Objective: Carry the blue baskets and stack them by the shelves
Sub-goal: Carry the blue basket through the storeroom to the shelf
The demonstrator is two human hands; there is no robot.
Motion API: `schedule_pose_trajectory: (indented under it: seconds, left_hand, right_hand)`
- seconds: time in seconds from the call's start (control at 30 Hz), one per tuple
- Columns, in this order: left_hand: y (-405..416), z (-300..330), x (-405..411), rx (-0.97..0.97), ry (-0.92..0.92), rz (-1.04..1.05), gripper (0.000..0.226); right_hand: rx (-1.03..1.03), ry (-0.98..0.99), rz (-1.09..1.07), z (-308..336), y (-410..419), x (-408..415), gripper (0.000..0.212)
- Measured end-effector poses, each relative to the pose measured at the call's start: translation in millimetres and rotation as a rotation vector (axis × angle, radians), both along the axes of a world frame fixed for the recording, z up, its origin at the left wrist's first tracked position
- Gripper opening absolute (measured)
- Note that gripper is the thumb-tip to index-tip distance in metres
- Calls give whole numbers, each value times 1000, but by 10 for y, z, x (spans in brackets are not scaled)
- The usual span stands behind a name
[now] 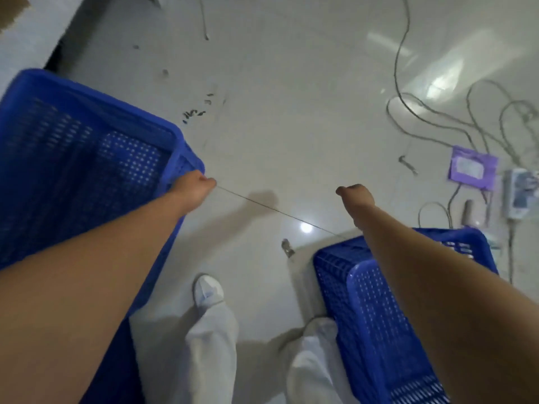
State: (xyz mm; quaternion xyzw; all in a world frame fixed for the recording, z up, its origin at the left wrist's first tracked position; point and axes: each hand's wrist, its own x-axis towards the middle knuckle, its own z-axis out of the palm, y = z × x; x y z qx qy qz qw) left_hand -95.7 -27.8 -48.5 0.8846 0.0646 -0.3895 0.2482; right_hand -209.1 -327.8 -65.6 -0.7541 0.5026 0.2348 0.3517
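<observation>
Two blue baskets carried above floor (291, 83): left basket (73, 158) held at rim corner by left hand (197, 189), grip closed. Right basket (379, 310) beneath right hand (355, 196); fist closed, contact not discernible. Perforated plastic judged light, stiff; rims best hold.

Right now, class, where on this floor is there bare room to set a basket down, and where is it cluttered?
Bare tile lies ahead, between the left basket and the cables, beyond both hands. Small dark debris dots its left edge. The right is crowded: cables, a purple packet, a white device.
</observation>
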Motion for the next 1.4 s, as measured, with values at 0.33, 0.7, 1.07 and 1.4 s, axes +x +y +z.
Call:
schedule_pose_trajectory:
  seconds: [0.33, 0.7, 1.07, 1.4]
  left_hand:
    - [-2348, 71, -1080, 18, -68, -388, 33]
    - [-4417, 309, -2206, 21, -164, -765, 43]
    - [-4628, -573, -2893, 223, -94, -911, 60]
    - [-4647, -1065, -2858, 189, 30, -605, 56]
  right_hand:
    - [-21, -49, -228, 153, -1621, -2040, 17]
    - [-78, -43, -626, 422, -2733, -4348, 34]
    - [-89, 225, -1058, -265, -1976, -6418, 43]
    - [9, 151, -1576, -898, -1424, -6758, 76]
